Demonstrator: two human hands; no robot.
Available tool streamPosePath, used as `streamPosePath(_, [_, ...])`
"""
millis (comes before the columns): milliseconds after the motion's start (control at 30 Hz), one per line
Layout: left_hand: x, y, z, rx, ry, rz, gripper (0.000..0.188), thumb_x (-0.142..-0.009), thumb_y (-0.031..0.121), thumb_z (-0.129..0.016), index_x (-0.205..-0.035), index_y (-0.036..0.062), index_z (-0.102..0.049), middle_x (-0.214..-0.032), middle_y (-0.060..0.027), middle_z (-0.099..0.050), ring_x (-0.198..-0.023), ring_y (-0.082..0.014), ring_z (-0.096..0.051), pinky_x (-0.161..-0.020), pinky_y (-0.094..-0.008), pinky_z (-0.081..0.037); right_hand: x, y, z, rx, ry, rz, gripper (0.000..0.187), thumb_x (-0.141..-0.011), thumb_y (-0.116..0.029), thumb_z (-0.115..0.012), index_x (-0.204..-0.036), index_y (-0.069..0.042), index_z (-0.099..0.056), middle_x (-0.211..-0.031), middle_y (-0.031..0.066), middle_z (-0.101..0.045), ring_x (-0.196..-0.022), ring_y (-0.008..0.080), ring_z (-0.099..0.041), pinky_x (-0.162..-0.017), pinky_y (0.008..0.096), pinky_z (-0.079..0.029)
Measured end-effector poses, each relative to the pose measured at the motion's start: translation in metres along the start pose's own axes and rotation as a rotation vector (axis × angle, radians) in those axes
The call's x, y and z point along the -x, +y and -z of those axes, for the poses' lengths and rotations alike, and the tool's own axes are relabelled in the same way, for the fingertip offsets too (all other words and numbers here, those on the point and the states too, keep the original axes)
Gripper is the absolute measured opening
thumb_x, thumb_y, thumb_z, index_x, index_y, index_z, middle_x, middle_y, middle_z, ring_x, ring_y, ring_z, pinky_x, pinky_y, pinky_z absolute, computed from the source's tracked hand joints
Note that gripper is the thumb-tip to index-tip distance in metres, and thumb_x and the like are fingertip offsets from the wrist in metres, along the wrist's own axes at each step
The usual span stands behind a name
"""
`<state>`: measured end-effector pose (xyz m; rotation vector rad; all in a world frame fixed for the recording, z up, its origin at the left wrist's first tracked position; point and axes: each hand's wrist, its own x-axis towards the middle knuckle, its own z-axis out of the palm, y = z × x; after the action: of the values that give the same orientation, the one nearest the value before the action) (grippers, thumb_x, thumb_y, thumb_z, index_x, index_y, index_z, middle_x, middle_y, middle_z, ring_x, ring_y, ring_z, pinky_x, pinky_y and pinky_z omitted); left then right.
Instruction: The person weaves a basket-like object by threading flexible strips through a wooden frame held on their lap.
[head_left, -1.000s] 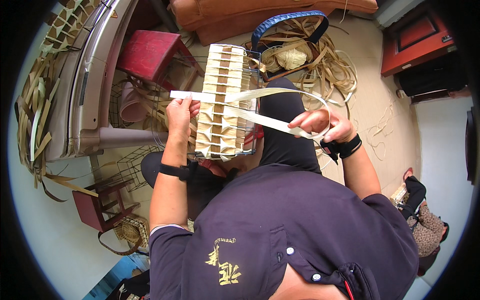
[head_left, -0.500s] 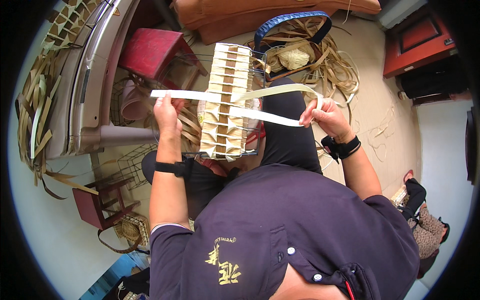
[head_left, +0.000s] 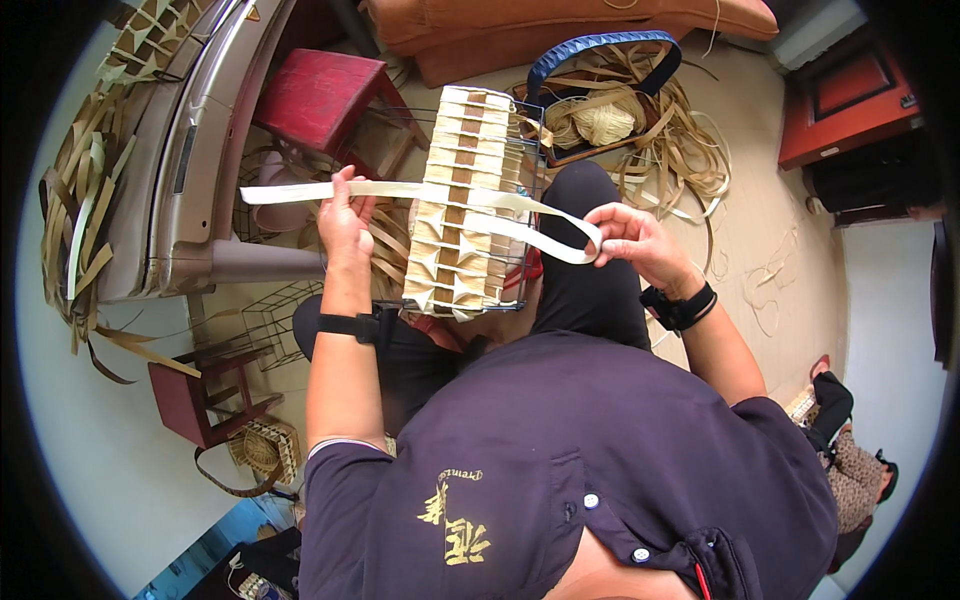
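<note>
the left hand (head_left: pixel 346 222) has its thumb and fingers closed in a pinch on the white strip (head_left: pixel 400 189), whose free end sticks out beyond it. the right hand (head_left: pixel 640 243), well apart from the left, has its thumb and fingertips closed on the strip's bend, the other fingers loosely curled. between them the strip crosses the basket (head_left: pixel 465 232), loops out to the right hand and runs back to the basket's face. the strip is flat and smooth, slightly twisted near the bend. the wire-framed basket stands just left of the right knee (head_left: pixel 585 195), its face pale with a brown middle band and thin cross ties; pointed folds show on the lower rows. beyond are a red stool (head_left: pixel 318 95), a yarn ball (head_left: pixel 605 124), a blue handle (head_left: pixel 600 42) and a sofa (head_left: pixel 560 45).
</note>
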<state>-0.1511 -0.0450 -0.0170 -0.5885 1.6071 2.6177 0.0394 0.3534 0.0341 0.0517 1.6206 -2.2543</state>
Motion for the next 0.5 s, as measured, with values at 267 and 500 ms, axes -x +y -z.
streamPosePath(267, [0.036,-0.036,-0.028,-0.199,-0.437,0.161,0.033,-0.101,0.019,-0.066,-0.130,0.0039,-0.062,-0.101,-0.0035,-0.070,-0.091,-0.0116,-0.067,-0.084,-0.0259,-0.058,-0.026,0.001,-0.013,-0.044,-0.015,0.066,0.040,-0.091,-0.008,-0.073,-0.127,0.001,-0.060,-0.098,0.0053,-0.071,-0.089,0.0120,-0.069,-0.073,0.0227,-0.054])
streamPosePath(500, [0.024,-0.032,-0.021,0.327,0.049,0.091,0.023,-0.104,0.021,-0.062,-0.121,0.0056,-0.065,-0.100,-0.0061,-0.071,-0.092,-0.0153,-0.069,-0.087,-0.0323,-0.060,-0.025,-0.005,-0.009,-0.252,-0.171,0.147,0.022,-0.090,-0.007,-0.073,-0.110,0.000,-0.067,-0.120,0.0116,-0.067,-0.114,0.0208,-0.064,-0.102,0.0366,-0.052])
